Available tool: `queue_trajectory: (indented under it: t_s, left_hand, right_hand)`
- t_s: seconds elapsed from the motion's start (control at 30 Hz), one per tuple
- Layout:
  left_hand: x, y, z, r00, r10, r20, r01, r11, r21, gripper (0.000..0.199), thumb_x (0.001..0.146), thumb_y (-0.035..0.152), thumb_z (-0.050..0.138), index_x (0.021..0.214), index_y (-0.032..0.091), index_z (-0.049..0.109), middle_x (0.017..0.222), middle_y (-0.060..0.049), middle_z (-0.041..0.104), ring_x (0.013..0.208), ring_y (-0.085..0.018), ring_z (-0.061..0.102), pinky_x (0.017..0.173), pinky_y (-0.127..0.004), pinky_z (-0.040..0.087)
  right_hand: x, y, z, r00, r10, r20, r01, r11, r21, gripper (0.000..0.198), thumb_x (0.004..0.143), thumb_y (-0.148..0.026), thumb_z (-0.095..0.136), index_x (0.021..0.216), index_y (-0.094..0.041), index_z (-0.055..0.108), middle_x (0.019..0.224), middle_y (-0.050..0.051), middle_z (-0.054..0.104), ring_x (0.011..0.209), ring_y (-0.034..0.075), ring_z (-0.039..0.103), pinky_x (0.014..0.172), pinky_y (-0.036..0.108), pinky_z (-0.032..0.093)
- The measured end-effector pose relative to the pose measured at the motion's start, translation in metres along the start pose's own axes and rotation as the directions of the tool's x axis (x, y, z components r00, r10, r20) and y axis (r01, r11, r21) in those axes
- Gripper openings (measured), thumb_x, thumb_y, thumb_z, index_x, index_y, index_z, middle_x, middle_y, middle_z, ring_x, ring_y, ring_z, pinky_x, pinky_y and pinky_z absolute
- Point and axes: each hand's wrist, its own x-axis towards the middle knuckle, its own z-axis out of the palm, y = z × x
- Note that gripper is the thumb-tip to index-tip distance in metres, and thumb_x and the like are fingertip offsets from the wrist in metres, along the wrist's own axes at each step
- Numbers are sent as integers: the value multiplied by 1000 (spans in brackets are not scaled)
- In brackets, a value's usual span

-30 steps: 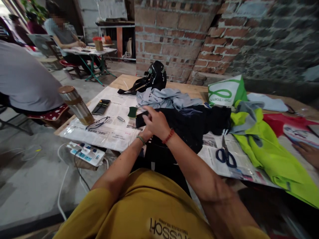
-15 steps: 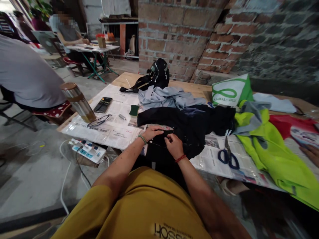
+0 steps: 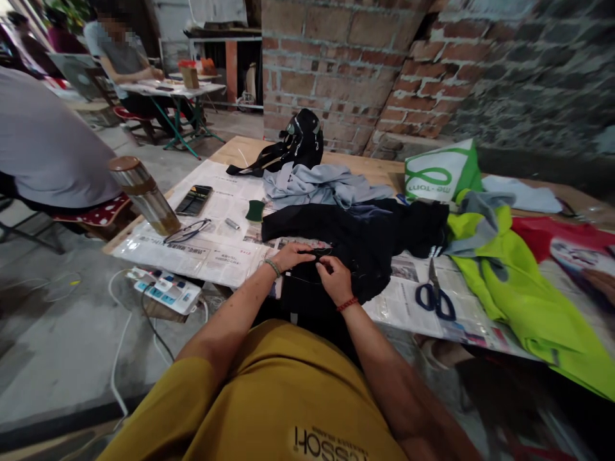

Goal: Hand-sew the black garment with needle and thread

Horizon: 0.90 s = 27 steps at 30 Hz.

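A black garment (image 3: pixel 331 224) lies rumpled on the newspaper-covered table, and its near end hangs towards my lap. My left hand (image 3: pixel 292 257), with a green bead bracelet at the wrist, pinches a fold of this cloth between thumb and fingers. Close beside it, my right hand (image 3: pixel 336 282), wearing a red bracelet, has thumb and forefinger pressed together at the same fold. Whatever is between those right fingertips is too small to make out. A thin pale thread (image 3: pixel 307 280) runs over the dark cloth just below the hands.
Dark-handled scissors (image 3: pixel 435 301) lie to the right, near a yellow-green garment (image 3: pixel 519 288). Glasses (image 3: pixel 187 232), a phone (image 3: pixel 194 200), a flask (image 3: pixel 144 195) and a green pad (image 3: pixel 255 210) are at left. A power strip (image 3: pixel 164 290) sits beside the table's left front edge. Another person's hand (image 3: pixel 600 282) shows at far right.
My fingertips stay together on the black cloth, with the fold shifted slightly between them. The whole view has slid a little, so the table's things appear slightly further left.
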Motion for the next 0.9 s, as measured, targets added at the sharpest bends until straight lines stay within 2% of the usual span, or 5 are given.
queue_trajectory:
  t_s: [0.17,0.37,0.57,0.73,0.9]
  left_hand:
    - [4,-11,-1,998,21,-58,-20,1000,18,27,62,29,71,83,13,70,83,-5,68,82,-17,59,83,-31,42]
    - [4,-11,-2,999,24,-29,-23,999,27,26,64,28,69,86,13,70,85,-5,68,83,-17,59,84,-32,42]
    - [3,-8,-2,998,66,-15,-65,997,47,23,68,25,66,88,13,68,89,-5,68,89,-18,59,89,-32,40]
    - [1,-2,-2,993,116,-13,-115,991,70,25,72,17,60,96,13,65,98,-6,66,95,-19,57,93,-34,38]
    - [-2,8,-1,982,181,50,-182,983,6,31,73,13,57,103,15,64,109,-7,64,106,-19,54,99,-35,34]
  right_hand:
    - [-1,0,0,999,41,4,-41,999,17,18,74,-29,53,84,-16,60,74,4,61,60,14,53,60,28,45]
    - [-1,-2,-1,999,44,12,-44,999,18,16,73,-28,53,82,-16,59,74,4,60,58,14,52,59,28,45]
    - [-1,-2,1,994,103,-22,-103,994,33,30,70,-32,58,94,-15,54,72,2,56,57,13,50,57,27,44]
    - [-6,-3,0,994,-3,-106,-10,992,-129,21,71,-31,58,86,-17,54,79,4,59,67,16,55,70,32,43]
    - [-15,-5,-8,993,-25,-117,3,983,-184,26,74,-31,56,95,-16,54,68,1,62,72,18,58,77,35,37]
